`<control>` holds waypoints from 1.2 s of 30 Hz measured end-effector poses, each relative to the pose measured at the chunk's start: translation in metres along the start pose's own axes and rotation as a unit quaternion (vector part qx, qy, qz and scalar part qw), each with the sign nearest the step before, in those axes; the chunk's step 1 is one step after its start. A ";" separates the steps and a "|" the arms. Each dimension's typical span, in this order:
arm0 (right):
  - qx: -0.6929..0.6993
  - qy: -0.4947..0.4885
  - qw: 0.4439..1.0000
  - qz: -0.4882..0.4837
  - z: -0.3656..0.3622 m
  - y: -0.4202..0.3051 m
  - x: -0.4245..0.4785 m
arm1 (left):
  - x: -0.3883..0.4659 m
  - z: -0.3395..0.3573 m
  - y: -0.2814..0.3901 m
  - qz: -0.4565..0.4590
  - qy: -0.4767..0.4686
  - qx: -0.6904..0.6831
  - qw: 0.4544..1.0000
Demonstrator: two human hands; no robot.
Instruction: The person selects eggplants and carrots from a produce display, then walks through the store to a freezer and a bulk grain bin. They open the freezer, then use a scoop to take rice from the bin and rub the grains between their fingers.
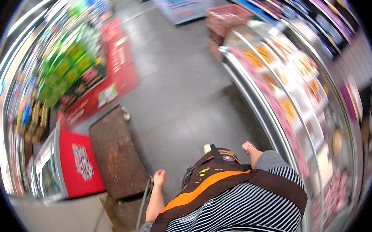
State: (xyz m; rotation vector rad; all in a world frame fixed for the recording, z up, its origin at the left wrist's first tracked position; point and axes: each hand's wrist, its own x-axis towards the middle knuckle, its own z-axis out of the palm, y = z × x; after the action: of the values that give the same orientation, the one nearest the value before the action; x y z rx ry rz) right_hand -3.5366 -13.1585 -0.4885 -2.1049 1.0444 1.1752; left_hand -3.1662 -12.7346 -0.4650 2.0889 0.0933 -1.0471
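My left hand point(160, 178) hangs low with its fingers curled, right beside the grey metal handle point(143, 201) of a platform trolley. Whether the fingers touch the handle is not clear. The trolley's worn brown deck point(117, 153) stretches ahead of it on my left. On the other side, my right hand point(247, 147) hangs by my hip, fingers curled in and nothing visible in them, a thin bracelet at the wrist. Close by it runs the curved metal edge of a glass-fronted display counter point(263, 115). I wear a brown apron point(204, 174) with an orange band.
White trays of food point(287, 108) lie inside the counter. Stacked pinkish baskets point(228, 17) stand at its far end. A red-sided freezer point(82, 164) adjoins the trolley. Beyond it, green cartons point(68, 66) sit by a red floor mat point(121, 62). Grey floor point(172, 79) runs between, toward a light-blue bin point(184, 7).
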 end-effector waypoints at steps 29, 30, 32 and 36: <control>0.163 0.191 0.912 -0.326 -0.769 -0.503 0.264 | 0.457 -0.044 0.836 0.545 -0.174 0.250 0.781; 0.125 0.174 0.917 -0.336 -0.806 -0.523 0.269 | 0.467 -0.046 0.859 0.565 -0.137 0.288 0.761; 0.091 0.184 0.908 -0.365 -0.870 -0.561 0.282 | 0.509 -0.062 0.891 0.588 -0.079 0.280 0.755; 0.049 0.157 0.857 -0.489 -0.945 -0.653 0.329 | 0.566 -0.136 0.920 0.523 0.029 0.184 0.832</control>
State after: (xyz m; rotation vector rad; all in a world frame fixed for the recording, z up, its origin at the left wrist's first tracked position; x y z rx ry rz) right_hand -2.4462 -13.5935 -0.2644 -2.2869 0.0302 0.2677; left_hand -2.3541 -13.4275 -0.2534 2.0022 -1.1796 -0.3098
